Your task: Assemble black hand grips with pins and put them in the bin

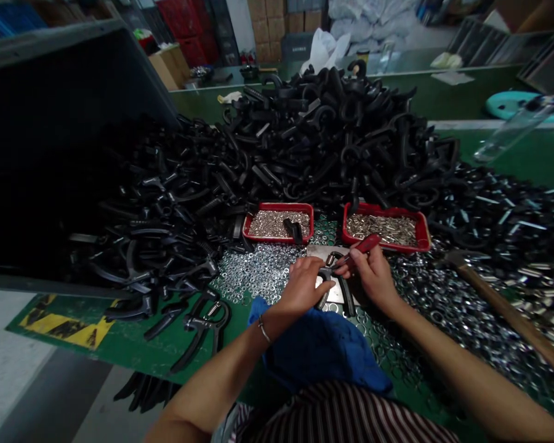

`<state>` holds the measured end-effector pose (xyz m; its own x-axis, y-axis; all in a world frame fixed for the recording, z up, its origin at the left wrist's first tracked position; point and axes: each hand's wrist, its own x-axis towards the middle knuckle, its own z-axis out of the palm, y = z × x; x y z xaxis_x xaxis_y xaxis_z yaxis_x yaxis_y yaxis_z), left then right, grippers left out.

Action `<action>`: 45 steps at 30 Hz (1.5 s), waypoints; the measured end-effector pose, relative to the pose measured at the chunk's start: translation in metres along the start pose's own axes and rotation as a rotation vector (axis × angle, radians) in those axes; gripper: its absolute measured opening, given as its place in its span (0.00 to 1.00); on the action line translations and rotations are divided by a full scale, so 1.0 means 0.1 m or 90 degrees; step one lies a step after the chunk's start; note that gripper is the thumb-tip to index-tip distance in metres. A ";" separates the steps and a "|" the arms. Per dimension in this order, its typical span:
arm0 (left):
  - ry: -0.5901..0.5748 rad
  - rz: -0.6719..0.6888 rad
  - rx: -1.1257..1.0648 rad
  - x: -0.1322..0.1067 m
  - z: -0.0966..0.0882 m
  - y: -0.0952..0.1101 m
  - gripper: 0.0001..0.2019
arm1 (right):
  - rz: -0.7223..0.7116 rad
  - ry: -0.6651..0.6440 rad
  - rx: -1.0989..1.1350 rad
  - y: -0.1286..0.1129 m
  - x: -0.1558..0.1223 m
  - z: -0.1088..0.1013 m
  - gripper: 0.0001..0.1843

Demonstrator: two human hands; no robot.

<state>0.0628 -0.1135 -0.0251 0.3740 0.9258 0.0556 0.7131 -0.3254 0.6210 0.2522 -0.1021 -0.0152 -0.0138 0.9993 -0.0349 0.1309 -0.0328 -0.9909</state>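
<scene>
My left hand (303, 284) is closed on a black plastic handle part (346, 294) that rests on a small metal plate (322, 252) on the green table. My right hand (373, 271) grips a red-handled tool (361, 247) with its tip at the top of that black part. A thin bracelet circles my left wrist. Loose silver washers (258, 271) lie all round the plate.
Two red trays of small metal pieces (277, 223) (384, 227) sit just beyond my hands. Behind them rises a big heap of black handle parts (332, 135). A wooden-handled hammer (503, 307) lies at right. A blue cloth (323, 351) covers my lap.
</scene>
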 end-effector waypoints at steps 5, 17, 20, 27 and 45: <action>-0.010 -0.005 0.001 0.01 0.01 -0.01 0.21 | -0.004 0.001 -0.028 0.02 0.01 0.00 0.17; -0.011 -0.005 0.000 0.02 0.01 -0.01 0.21 | -0.105 -0.069 -0.396 -0.13 0.03 0.06 0.21; -0.012 -0.015 0.007 0.02 -0.01 0.02 0.19 | -0.030 -0.169 -0.225 -0.30 0.18 0.08 0.21; -0.014 -0.014 -0.008 0.02 0.00 -0.01 0.22 | 0.002 -0.069 0.085 -0.16 0.12 -0.12 0.19; -0.017 -0.019 0.014 0.03 0.00 0.02 0.20 | -0.104 -0.052 -0.416 -0.08 -0.14 0.01 0.14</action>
<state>0.0652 -0.1118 -0.0237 0.3681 0.9296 0.0163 0.7371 -0.3025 0.6044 0.2504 -0.1163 -0.0067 -0.1551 0.9851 0.0737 0.6927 0.1616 -0.7028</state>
